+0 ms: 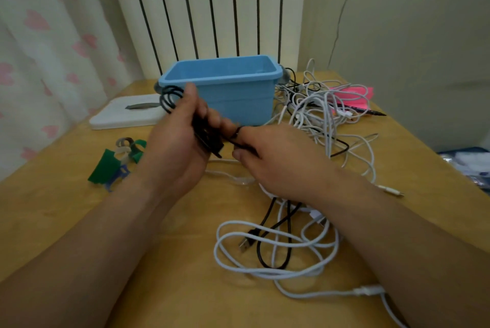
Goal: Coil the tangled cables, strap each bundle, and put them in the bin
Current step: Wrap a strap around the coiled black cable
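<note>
Coil (169, 101) of black cable sits in my left grip (176, 147) at the centre of the frame. My fingers (213, 119) are curled tight round it, and its loops poke out above my thumb toward the upper left. My right grip (278, 160) is just beside it on the right, pinching the coil's loose tail (233, 142).

The bundle's long axis runs from upper left to lower right. The tail leaves at the lower end, so I judge the next wrap comes across from the right.

The bin (238, 97) stands just behind both grips, open side up. The straps (111, 163) lie on the worktop (66, 221) at left, nearer my left grip.

My fingers hide the loop count and the plug. I cannot tell whether the black cable (259, 252) among the white cables (265, 272) at lower centre joins this coil.
</note>
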### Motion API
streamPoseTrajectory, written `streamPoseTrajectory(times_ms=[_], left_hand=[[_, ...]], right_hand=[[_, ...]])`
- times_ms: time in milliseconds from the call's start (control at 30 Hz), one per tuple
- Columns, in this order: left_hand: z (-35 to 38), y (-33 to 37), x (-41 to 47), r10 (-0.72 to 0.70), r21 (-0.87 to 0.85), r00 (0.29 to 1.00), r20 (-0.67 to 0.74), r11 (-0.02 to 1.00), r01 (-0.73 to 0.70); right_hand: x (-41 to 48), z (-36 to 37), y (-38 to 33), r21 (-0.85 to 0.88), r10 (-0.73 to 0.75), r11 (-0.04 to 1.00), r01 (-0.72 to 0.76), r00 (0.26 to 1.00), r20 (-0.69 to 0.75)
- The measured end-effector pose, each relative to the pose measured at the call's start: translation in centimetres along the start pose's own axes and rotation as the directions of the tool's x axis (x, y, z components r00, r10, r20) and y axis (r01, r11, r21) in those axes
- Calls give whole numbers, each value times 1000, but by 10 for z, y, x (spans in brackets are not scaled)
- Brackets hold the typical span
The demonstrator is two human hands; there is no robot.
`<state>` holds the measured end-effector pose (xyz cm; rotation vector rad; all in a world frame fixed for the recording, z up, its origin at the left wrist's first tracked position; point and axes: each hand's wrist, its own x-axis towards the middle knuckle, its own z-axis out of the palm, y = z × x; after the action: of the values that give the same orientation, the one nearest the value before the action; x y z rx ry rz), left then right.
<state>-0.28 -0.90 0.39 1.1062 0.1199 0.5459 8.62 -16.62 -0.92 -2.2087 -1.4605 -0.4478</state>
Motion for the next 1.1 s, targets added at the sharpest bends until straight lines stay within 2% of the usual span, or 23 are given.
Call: streamPoseTrajectory(times_ms=[100, 200, 233, 300, 333, 367, 433, 500, 700, 767, 867, 1000, 1100], left_hand=[[-9, 15, 4, 27, 31, 999, -47, 999, -26], [-20, 24, 5, 89, 328, 992, -89, 943, -55], [-20, 25, 3, 119, 486, 990, -80, 872, -65], [-18, 21, -1, 166, 801, 986, -16, 593, -87], [-16, 18, -2, 164, 895, 986, 38, 433, -107], [-14, 14, -3, 136, 940, 986, 93, 315, -132], [-9, 6, -4, 61, 967, 986, 157, 194, -166], [-7, -1, -4, 29, 972, 983, 179, 149, -182], [-5, -12, -4, -19, 960, 965, 262, 111, -259], [-4, -13, -5, -14, 949, 958, 287, 139, -282], [-2, -13, -5, -11, 935, 961, 276, 234, -265], [0, -9, -8, 31, 897, 979, 204, 395, -199], [-5, 3, -6, 138, 778, 990, 41, 617, -118]], right_hand=[[-1, -2, 7, -70, 38, 997, -36, 999, 23], [-2, -6, 13, -87, 91, 992, -87, 995, 35], [-2, -7, 15, -81, 103, 992, -100, 994, 33], [-1, -10, 17, -86, 120, 989, -119, 993, 9], [-1, -11, 17, -98, 132, 986, -133, 991, -16], [-1, -12, 18, -112, 143, 983, -148, 989, -48], [0, -12, 18, -118, 151, 979, -164, 982, -112], [0, -12, 18, -85, 144, 984, -158, 978, -150], [1, -11, 15, 51, 147, 989, -139, 970, -194], [1, -11, 15, 103, 157, 985, -138, 964, -214], [1, -10, 16, 144, 168, 980, -139, 961, -220], [1, -8, 21, 97, 164, 984, -149, 971, -175], [1, -9, 28, 86, 203, 978, -192, 968, -147]])
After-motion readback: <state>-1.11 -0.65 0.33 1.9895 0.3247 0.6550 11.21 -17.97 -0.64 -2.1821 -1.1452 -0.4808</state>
